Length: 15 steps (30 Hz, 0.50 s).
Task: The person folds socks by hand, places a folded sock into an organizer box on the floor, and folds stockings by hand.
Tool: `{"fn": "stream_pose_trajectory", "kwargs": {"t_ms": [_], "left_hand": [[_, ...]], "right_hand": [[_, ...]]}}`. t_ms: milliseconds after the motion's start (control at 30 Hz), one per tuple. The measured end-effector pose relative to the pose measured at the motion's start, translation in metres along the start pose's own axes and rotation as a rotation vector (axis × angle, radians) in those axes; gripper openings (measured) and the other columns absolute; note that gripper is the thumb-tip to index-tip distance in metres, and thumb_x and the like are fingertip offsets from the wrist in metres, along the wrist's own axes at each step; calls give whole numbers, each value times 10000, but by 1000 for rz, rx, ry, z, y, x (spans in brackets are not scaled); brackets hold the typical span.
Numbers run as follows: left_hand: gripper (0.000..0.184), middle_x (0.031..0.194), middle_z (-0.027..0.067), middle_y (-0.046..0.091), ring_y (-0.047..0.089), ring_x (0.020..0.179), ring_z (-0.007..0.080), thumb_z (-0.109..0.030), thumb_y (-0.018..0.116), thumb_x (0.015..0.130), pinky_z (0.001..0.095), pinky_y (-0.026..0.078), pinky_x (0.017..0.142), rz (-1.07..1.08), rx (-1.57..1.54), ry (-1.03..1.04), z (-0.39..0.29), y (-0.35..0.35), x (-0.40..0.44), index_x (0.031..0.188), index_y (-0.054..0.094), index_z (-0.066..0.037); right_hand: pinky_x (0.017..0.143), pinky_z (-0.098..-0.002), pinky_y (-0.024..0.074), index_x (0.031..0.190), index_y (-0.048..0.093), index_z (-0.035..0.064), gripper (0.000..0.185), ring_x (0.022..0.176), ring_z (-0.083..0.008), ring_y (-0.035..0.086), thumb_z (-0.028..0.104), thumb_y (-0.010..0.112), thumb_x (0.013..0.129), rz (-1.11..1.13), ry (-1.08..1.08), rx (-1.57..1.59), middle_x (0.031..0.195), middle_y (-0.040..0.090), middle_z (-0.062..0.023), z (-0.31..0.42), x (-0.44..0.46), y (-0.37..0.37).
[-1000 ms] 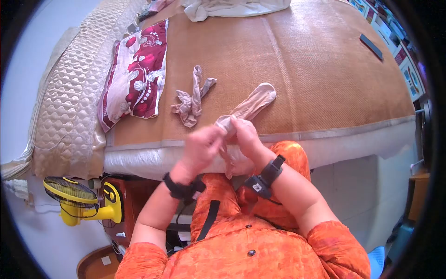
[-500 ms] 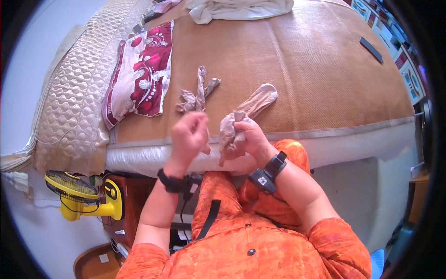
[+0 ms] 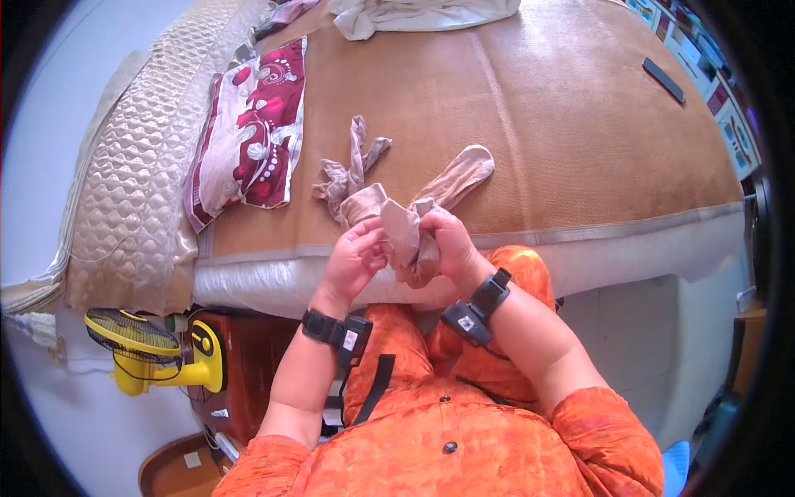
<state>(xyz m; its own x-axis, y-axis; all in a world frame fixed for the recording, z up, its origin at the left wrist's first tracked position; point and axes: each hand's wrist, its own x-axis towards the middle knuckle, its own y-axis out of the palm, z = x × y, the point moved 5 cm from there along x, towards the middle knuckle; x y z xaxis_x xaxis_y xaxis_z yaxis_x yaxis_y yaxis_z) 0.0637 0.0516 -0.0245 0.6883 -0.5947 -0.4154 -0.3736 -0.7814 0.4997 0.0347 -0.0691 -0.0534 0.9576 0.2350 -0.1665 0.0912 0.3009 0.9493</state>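
A beige sock hangs bunched between my hands at the near edge of the bed. My right hand is closed on its gathered upper part, thumb over the fabric. My left hand has its thumb and fingertips pinched at the sock's left edge; its other fingers are curled. Beyond my right hand, a long foot-shaped sock part lies on the mat; whether it joins the held piece is hidden. More crumpled beige socks lie just past my left hand.
A brown woven mat covers the bed. On it are a patterned pillow at left, a white cloth at the far side and a dark phone-like object at right. A yellow fan stands at lower left.
My left hand has moved down and right to the sock's edge, going from a blurred, raised fist to a pinch. The held sock's upper part is now spread toward it.
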Motion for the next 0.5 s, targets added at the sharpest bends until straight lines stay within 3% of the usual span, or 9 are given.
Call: {"fn": "stream_pose_trajectory", "kwargs": {"t_ms": [167,233,267,367,500], "left_hand": [[209,837,28,565,495,587,55,-86,498,839,150,345,439,29,-76,-20,11,9,2,1042,487,-39],[204,815,28,563,490,575,50,-77,504,833,151,343,434,-14,-102,-15,14,8,4,1033,493,-39],[179,790,27,558,484,565,48,-88,511,832,152,348,439,-6,-23,19,16,6,6,1003,503,-39],[128,741,21,549,471,548,44,-105,525,826,154,355,447,22,147,40,20,10,5,938,515,-43],[62,722,-3,543,481,574,50,-112,515,829,161,390,491,51,191,100,7,20,-8,871,507,-66]], "right_hand": [[586,-337,496,879,495,-13,186,667,-218,577,43,383,742,52,3,-117,768,558,-119,-8,9,-2],[497,-274,459,836,486,12,120,588,-139,531,44,392,769,-234,-294,-417,719,536,-66,-3,13,-15],[448,-240,415,814,480,38,78,558,-83,480,57,408,789,-264,-320,-509,702,514,-32,-5,13,-20],[432,-231,401,823,482,53,98,556,-78,471,55,390,791,-262,-255,-682,696,504,-24,-5,6,-13],[516,-235,410,836,496,39,108,602,-66,472,71,398,805,-174,-485,-775,709,511,-16,-11,17,-23]]}}
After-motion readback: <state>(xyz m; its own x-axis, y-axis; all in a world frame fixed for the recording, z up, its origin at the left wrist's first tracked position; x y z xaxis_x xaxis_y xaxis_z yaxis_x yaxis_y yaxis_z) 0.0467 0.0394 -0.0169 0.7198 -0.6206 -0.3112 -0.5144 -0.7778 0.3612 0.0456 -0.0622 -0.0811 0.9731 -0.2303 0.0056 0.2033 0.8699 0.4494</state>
